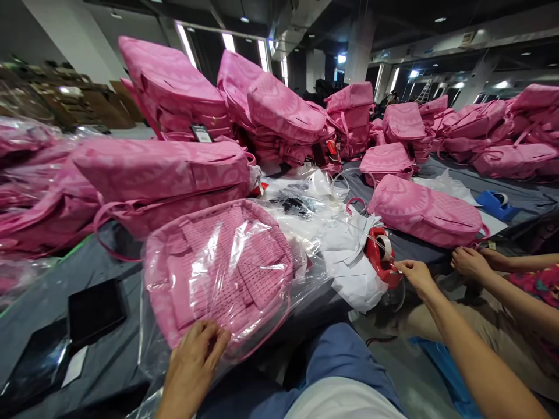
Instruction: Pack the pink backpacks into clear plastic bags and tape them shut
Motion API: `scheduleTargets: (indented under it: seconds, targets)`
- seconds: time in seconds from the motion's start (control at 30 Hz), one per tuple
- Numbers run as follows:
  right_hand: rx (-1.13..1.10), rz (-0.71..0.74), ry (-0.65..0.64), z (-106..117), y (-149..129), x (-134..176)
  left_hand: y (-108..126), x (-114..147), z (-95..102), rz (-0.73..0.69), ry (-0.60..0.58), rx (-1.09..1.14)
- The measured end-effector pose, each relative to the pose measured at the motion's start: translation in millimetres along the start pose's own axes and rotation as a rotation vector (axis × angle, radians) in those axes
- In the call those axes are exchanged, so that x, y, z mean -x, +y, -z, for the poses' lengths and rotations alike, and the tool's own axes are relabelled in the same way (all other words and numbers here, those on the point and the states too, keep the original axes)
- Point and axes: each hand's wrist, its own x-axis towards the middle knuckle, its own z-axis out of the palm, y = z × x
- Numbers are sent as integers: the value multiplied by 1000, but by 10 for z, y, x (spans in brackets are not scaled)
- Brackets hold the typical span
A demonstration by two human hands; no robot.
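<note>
A pink backpack point(218, 262) inside a clear plastic bag point(301, 291) lies in front of me, its straps and mesh back panel facing up. My left hand point(195, 353) is closed on the bag at the backpack's near lower edge, fingers curled and thumb beside them. To the right, my right hand point(418, 276) pinches clear tape at the cutting end of a red tape dispenser point(379, 256). Its fingertips hide most of that strip. White paper sheets and crumpled plastic point(353, 256) lie against the dispenser's left side.
Pink backpacks point(170, 169) are piled behind and on both sides. Another person's hands point(474, 261) touch a pink backpack point(425, 212) at right, close to my right hand. A blue tape dispenser point(498, 205) stands farther right. Dark flat panels point(95, 311) lie at left.
</note>
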Motion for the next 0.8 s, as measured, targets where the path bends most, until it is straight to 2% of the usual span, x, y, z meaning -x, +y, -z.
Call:
scheduleTargets:
  seconds: [0.13, 0.23, 0.3, 0.37, 0.47, 0.57, 0.63, 0.67, 0.73, 0.8]
  targets:
    - [3, 55, 69, 163, -37, 315, 9, 12, 3, 9, -26, -5]
    - [-185, -89, 3, 195, 86, 672, 6, 17, 7, 9, -24, -1]
    - [-438, -220, -29, 67, 194, 854, 11, 13, 15, 5, -23, 2]
    - [-667, -283, -74, -174, 243, 978, 33, 7, 28, 1, -32, 4]
    - [-792, -334, -283, -619, 102, 1159, 109, 20, 58, 1, -52, 20]
    - [-803, -374, -711, -961, -299, 1351, 216, 53, 81, 14, -70, 27]
    - [-756, -245, -1026, -1111, -662, 1352, 273, 57, 87, 31, -78, 12]
    - [-684, -114, -1166, -1188, -865, 1293, 293, 51, 89, 43, -78, 1]
    - [-430, 245, -1399, -1392, -1298, 1091, 318, 32, 95, 67, -76, -20]
    - [-85, 613, -1569, -1669, -1726, 877, 330, 19, 105, 85, -81, -26]
